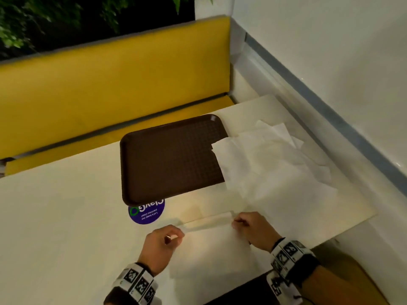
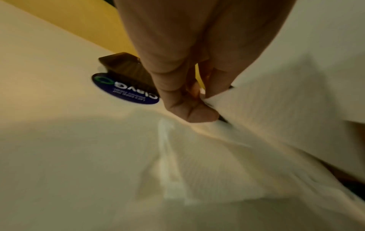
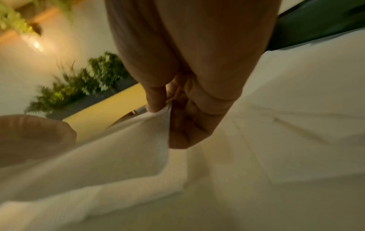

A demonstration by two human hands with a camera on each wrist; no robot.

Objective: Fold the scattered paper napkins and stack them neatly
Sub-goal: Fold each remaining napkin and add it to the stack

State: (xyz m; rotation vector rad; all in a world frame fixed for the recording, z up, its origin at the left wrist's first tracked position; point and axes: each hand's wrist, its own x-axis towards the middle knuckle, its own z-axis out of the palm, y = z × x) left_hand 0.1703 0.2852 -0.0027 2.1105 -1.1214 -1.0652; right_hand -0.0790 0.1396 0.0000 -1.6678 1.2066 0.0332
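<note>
A white paper napkin [image 1: 211, 249] lies near the table's front edge, its far edge lifted off the surface. My left hand [image 1: 174, 235] pinches the napkin's far left corner [image 2: 213, 100] between thumb and fingers. My right hand [image 1: 239, 222] pinches the far right corner [image 3: 166, 109] the same way. The lifted sheet [image 3: 110, 150] hangs between the two hands. A loose heap of several unfolded white napkins [image 1: 271, 159] lies farther back on the right, partly over the tray's right side.
A dark brown tray [image 1: 167, 159] sits mid-table, over part of a round blue sticker [image 1: 146, 213]. The cream table [image 1: 61, 216] meets a white wall [image 1: 330, 62] on the right. A yellow bench [image 1: 110, 84] runs along the far side, with plants behind.
</note>
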